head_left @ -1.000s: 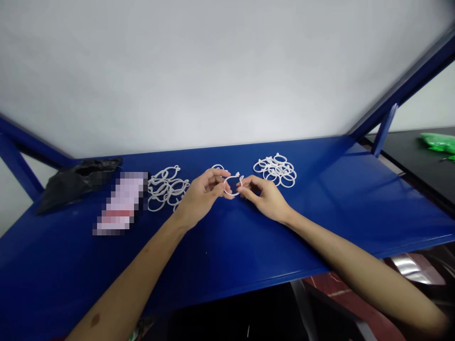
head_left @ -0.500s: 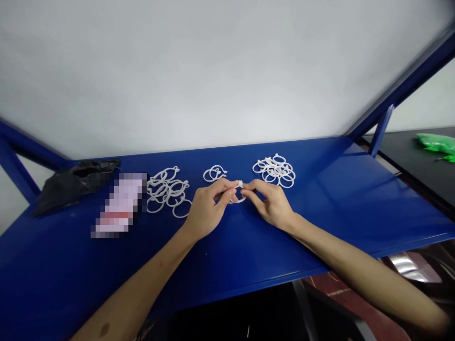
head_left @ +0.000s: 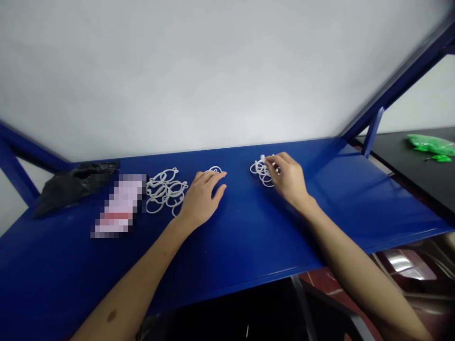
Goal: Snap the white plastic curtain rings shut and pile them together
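My right hand [head_left: 287,176] is pinched on a white curtain ring [head_left: 262,157] above the right-hand pile of white rings [head_left: 256,166], and the fingers cover part of both. Fingers apart and nothing held, my left hand [head_left: 203,196] hovers at the small middle group of white rings [head_left: 215,168], hiding most of it. To the left of that hand lies a larger spread of overlapping white rings [head_left: 161,189], some with small knobbed ends.
A blue tabletop [head_left: 241,237] runs along a pale wall. On its left are a blurred-out flat object [head_left: 121,203] and a black plastic bag [head_left: 78,182]. Blue frame bars rise at both ends. Green bagged items [head_left: 432,144] lie on a dark surface at the right.
My hands have parted from the ring they both held in the middle. The right has carried it to the right-hand pile; the left has opened and shifted left towards the middle rings.
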`<action>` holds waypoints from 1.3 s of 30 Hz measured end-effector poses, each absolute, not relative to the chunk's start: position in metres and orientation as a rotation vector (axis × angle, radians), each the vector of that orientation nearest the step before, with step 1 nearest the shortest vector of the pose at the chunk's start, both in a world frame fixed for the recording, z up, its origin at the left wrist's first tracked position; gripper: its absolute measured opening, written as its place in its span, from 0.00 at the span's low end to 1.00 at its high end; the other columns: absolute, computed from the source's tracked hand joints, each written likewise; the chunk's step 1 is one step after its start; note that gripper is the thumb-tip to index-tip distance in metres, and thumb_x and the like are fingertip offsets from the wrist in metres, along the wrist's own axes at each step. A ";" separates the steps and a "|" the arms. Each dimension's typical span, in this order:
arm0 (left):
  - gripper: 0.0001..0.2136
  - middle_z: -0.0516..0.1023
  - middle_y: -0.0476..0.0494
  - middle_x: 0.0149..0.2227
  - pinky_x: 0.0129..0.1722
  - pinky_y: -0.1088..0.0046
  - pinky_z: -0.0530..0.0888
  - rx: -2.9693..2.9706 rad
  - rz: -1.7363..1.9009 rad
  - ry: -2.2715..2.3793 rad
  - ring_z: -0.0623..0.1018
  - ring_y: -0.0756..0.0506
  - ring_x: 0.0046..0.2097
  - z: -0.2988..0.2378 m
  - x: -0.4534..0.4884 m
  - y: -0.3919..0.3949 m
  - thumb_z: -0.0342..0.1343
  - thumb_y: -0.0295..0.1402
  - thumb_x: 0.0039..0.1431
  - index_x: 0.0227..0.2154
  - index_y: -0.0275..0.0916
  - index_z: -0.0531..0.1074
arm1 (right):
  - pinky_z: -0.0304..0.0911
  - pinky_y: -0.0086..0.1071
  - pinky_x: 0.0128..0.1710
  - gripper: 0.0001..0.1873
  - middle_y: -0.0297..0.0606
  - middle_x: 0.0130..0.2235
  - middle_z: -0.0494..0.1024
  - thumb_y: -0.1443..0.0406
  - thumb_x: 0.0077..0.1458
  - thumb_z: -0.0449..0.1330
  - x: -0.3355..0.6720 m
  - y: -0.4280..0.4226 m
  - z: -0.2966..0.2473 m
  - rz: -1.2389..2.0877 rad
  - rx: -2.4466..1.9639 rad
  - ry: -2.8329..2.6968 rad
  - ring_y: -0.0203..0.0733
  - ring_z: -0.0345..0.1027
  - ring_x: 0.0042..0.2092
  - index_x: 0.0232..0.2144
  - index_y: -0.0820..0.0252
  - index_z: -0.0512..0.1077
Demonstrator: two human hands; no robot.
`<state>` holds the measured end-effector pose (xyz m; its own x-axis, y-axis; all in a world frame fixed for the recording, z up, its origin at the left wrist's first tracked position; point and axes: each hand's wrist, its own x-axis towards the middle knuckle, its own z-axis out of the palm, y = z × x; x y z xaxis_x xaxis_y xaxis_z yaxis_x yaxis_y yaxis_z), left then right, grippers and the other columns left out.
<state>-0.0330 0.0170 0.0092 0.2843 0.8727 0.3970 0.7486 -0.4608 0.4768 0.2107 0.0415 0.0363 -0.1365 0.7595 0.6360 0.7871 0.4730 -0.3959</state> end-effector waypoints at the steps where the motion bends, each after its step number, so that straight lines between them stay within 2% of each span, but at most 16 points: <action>1: 0.16 0.77 0.40 0.55 0.56 0.54 0.71 2.416 0.856 1.599 0.73 0.38 0.55 0.007 -0.035 0.020 0.52 0.33 0.67 0.55 0.42 0.72 | 0.68 0.38 0.36 0.13 0.43 0.36 0.78 0.62 0.64 0.54 0.221 0.047 0.037 -0.087 -1.379 -1.854 0.43 0.71 0.32 0.37 0.56 0.79; 5: 0.18 0.76 0.32 0.56 0.54 0.49 0.68 2.558 0.575 1.771 0.69 0.31 0.57 -0.003 -0.043 0.027 0.52 0.33 0.66 0.57 0.37 0.71 | 0.66 0.40 0.37 0.13 0.46 0.36 0.79 0.63 0.61 0.55 0.260 0.070 0.026 -0.135 -1.684 -1.804 0.45 0.71 0.33 0.38 0.60 0.80; 8: 0.15 0.78 0.34 0.50 0.51 0.52 0.68 2.577 0.532 1.794 0.71 0.31 0.53 -0.004 -0.045 0.028 0.52 0.33 0.66 0.53 0.37 0.73 | 0.65 0.39 0.37 0.13 0.44 0.36 0.81 0.63 0.59 0.57 0.271 0.077 0.020 -0.028 -1.781 -1.834 0.45 0.72 0.34 0.41 0.61 0.79; 11: 0.10 0.80 0.37 0.44 0.47 0.56 0.68 2.545 0.532 1.819 0.72 0.33 0.49 -0.001 -0.044 0.027 0.54 0.33 0.65 0.47 0.39 0.74 | 0.63 0.38 0.36 0.12 0.43 0.36 0.82 0.61 0.58 0.59 0.267 0.075 0.023 0.029 -1.856 -1.844 0.46 0.72 0.35 0.39 0.60 0.79; 14: 0.10 0.81 0.38 0.42 0.45 0.57 0.69 2.507 0.540 1.815 0.73 0.34 0.47 0.001 -0.042 0.026 0.55 0.30 0.64 0.47 0.38 0.74 | 0.63 0.40 0.37 0.12 0.44 0.36 0.82 0.60 0.59 0.59 0.263 0.070 0.028 -0.034 -1.876 -1.848 0.48 0.71 0.37 0.38 0.61 0.79; 18: 0.10 0.81 0.38 0.43 0.45 0.55 0.69 2.489 0.630 1.806 0.74 0.34 0.47 0.002 -0.043 0.027 0.52 0.27 0.64 0.46 0.37 0.73 | 0.63 0.43 0.41 0.13 0.45 0.36 0.81 0.60 0.61 0.58 0.262 0.070 0.027 -0.152 -1.771 -1.843 0.50 0.69 0.39 0.39 0.61 0.78; 21: 0.10 0.81 0.39 0.41 0.47 0.56 0.71 2.397 0.832 1.759 0.75 0.36 0.46 0.008 -0.043 0.027 0.52 0.26 0.64 0.45 0.38 0.73 | 0.63 0.45 0.46 0.14 0.45 0.38 0.80 0.59 0.63 0.56 0.253 0.067 0.021 -0.161 -1.598 -1.890 0.49 0.68 0.42 0.42 0.60 0.78; 24: 0.09 0.81 0.44 0.38 0.43 0.63 0.74 2.097 1.031 1.589 0.77 0.43 0.40 0.017 -0.040 0.022 0.55 0.28 0.62 0.44 0.40 0.74 | 0.64 0.45 0.48 0.14 0.45 0.43 0.79 0.58 0.65 0.56 0.232 0.056 0.015 0.036 -1.349 -2.039 0.48 0.69 0.44 0.47 0.57 0.76; 27: 0.07 0.81 0.47 0.38 0.39 0.69 0.77 1.751 1.074 1.325 0.79 0.47 0.37 0.025 -0.034 0.015 0.57 0.33 0.62 0.42 0.42 0.74 | 0.67 0.41 0.45 0.16 0.43 0.46 0.78 0.58 0.64 0.59 0.206 0.039 0.011 0.376 -1.094 -2.168 0.45 0.71 0.43 0.51 0.55 0.73; 33: 0.10 0.84 0.46 0.38 0.44 0.69 0.78 1.440 1.051 1.071 0.83 0.46 0.40 0.026 -0.027 0.011 0.63 0.38 0.58 0.40 0.40 0.76 | 0.67 0.32 0.33 0.10 0.35 0.33 0.78 0.59 0.64 0.60 0.178 0.022 0.009 0.724 -1.000 -2.027 0.37 0.70 0.31 0.42 0.59 0.74; 39: 0.08 0.84 0.44 0.37 0.40 0.67 0.78 1.480 1.070 1.295 0.83 0.45 0.36 0.019 -0.034 0.016 0.61 0.38 0.61 0.39 0.40 0.76 | 0.70 0.31 0.34 0.14 0.32 0.31 0.78 0.59 0.62 0.61 0.181 0.025 0.008 0.893 -0.985 -1.846 0.35 0.74 0.30 0.48 0.57 0.72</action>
